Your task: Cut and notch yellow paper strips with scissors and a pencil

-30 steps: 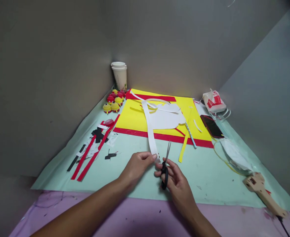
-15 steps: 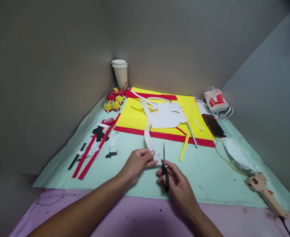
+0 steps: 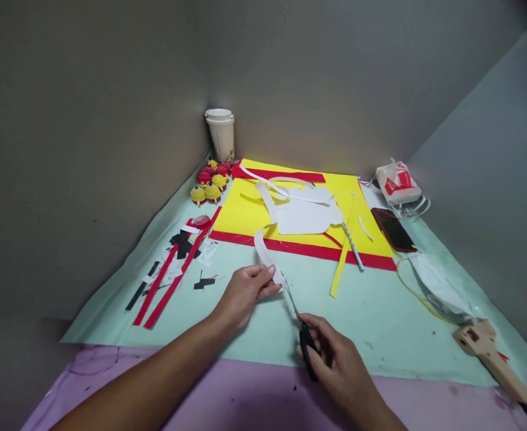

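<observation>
Between thumb and fingers, my left hand [image 3: 247, 294] pinches the near end of a long curling white paper strip [image 3: 263, 246]. The strip runs away from me over the yellow sheet [image 3: 245, 209] with red borders. My right hand [image 3: 335, 353] is closed around the black handles of a pair of scissors [image 3: 307, 347]. Its blades point up and left, with their tips at the strip's end beside my left fingertips; whether they touch the paper I cannot tell. A white paper cutout [image 3: 305, 216] lies on the yellow sheet beyond my hands.
Red strips [image 3: 173, 287] and black and white scraps lie at left. Behind them are several red-and-yellow balls [image 3: 213, 193] and a lidded cup [image 3: 221, 134]. At right are a phone [image 3: 394, 230], a face mask [image 3: 438, 284], a glue gun [image 3: 492, 356], a crumpled packet [image 3: 398, 181] and a pencil [image 3: 353, 248].
My right hand has moved down slightly, and the scissors have swung from upright to tilting left toward the strip. My left hand has shifted a little left and up with the strip.
</observation>
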{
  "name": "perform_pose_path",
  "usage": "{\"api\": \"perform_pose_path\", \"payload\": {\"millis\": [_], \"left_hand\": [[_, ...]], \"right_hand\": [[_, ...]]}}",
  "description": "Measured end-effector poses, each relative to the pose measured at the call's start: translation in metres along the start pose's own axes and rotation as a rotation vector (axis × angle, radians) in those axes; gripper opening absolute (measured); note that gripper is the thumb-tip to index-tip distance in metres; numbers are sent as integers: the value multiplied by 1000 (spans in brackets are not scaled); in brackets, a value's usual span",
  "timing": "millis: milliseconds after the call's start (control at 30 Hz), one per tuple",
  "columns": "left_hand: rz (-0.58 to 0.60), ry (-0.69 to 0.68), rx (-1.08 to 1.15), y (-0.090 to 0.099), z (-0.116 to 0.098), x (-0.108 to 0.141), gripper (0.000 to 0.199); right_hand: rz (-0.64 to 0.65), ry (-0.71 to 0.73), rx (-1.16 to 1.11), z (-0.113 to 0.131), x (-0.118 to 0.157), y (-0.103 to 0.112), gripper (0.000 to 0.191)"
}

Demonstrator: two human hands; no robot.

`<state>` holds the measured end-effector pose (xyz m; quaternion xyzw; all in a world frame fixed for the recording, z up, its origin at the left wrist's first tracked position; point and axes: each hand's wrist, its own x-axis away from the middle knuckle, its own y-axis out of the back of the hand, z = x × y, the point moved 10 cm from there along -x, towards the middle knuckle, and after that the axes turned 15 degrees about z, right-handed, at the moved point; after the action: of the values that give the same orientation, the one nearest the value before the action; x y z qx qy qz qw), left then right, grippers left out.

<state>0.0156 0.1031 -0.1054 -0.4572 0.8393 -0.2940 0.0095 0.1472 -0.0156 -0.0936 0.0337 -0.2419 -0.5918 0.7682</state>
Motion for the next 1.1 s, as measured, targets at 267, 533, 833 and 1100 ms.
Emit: {"api": "perform_pose_path", "payload": {"millis": [267, 533, 833, 1100], "left_hand": [[12, 16, 4, -1, 3, 0, 35], [33, 34, 7, -5, 6, 0, 36], [24, 52, 14, -6, 8, 2, 37], [20, 63, 27, -9, 6, 5, 34]], "right_hand": [[-31, 28, 42, 2, -1, 1, 40], [-40, 63, 75, 5, 0, 2, 41], [-66, 109, 142, 9, -1, 3, 41], [-87, 118, 158, 14, 3, 5, 40]]}}
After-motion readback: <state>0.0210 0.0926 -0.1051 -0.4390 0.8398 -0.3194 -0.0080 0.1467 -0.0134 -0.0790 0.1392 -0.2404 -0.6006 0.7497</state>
